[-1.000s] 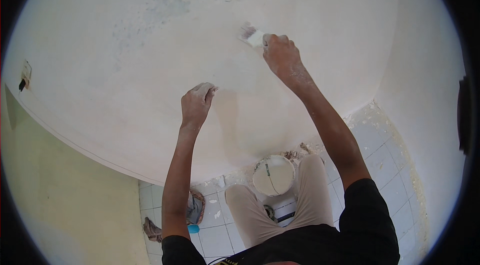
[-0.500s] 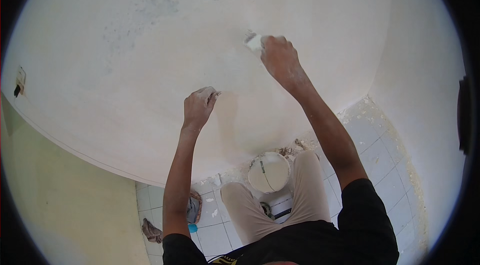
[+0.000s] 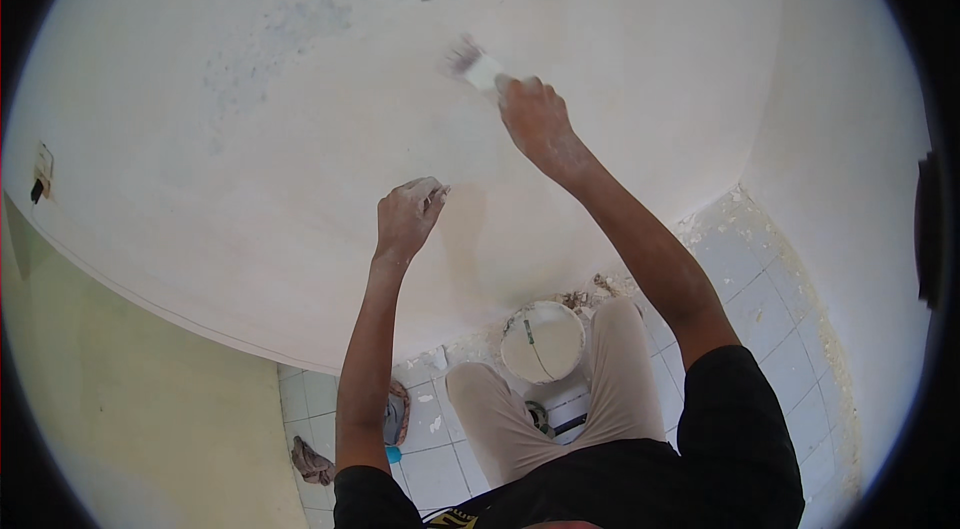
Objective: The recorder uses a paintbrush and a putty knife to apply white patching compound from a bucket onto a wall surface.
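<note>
My right hand (image 3: pixel 537 119) is closed round a paintbrush (image 3: pixel 484 70) with a white ferrule or body. Its dark bristles, smeared by motion, point up and left against or close to the whitish wall (image 3: pixel 300 139). Lower and to the left, my left hand (image 3: pixel 402 223) is held with curled fingers by the same wall, pale dust on its skin. Whatever it pinches, if anything, is too small to make out. Between my knees stands a round bucket (image 3: pixel 543 344) of creamy white liquid, its thin handle lying across the top.
Grey-blue patches (image 3: pixel 290 24) mark the upper left wall, near a socket with a black plug (image 3: pixel 38 190). Pale floor tiles (image 3: pixel 772 314) hold flakes along the wall's foot. A crumpled cloth (image 3: pixel 312 461) and a bag-like item (image 3: pixel 396 414) lie at left.
My right hand has swept the paintbrush up and to the left along the wall. My left hand has shifted slightly right, its fingers still curled.
</note>
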`<state>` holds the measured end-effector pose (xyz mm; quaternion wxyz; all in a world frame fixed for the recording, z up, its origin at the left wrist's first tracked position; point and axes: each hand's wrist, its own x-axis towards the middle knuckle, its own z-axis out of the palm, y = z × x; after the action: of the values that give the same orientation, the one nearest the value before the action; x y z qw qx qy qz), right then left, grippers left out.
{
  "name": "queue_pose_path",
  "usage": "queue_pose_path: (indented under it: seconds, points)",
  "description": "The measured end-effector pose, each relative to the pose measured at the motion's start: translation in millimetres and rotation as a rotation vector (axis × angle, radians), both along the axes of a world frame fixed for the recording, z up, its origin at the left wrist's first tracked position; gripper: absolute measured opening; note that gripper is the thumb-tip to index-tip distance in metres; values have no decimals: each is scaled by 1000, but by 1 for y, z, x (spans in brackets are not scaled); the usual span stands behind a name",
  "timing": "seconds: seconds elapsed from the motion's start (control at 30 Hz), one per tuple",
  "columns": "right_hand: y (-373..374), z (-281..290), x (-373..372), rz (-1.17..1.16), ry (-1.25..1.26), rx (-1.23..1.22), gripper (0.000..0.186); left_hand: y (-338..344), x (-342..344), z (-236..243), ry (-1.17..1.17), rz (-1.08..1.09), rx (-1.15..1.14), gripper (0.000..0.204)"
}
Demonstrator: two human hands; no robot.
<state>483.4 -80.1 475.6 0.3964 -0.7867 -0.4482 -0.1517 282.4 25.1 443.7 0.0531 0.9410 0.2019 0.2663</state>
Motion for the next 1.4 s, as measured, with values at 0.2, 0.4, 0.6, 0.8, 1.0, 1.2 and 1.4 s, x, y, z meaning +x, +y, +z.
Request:
queue_pose_path:
  seconds: [0.2, 0.4, 0.6, 0.8, 1.0, 1.2, 1.4]
  points:
    - [-19, -3, 29, -129, -13, -173, 11, -2, -8, -5, 24, 14, -14, 16]
    - [-24, 42, 46, 55, 34, 440, 21, -3, -1, -5, 4, 1, -14, 14]
    - [1, -19, 39, -118, 128, 60, 30, -3, 5, -20, 0, -22, -60, 13]
    - [-12, -88, 32, -120, 276, -197, 25, -8, 0, -34, 43, -1, -108, 12]
    - [-23, -65, 48, -40, 155, -264, 24, -12, -3, -38, 35, -38, -117, 15]
    - [-16, 10, 50, -73, 179, 256, 25, -14, -3, -40, 43, -27, -116, 16]
    - [-1, -26, 45, -112, 99, 145, 22, -9, -7, -50, 24, -18, -157, 16]
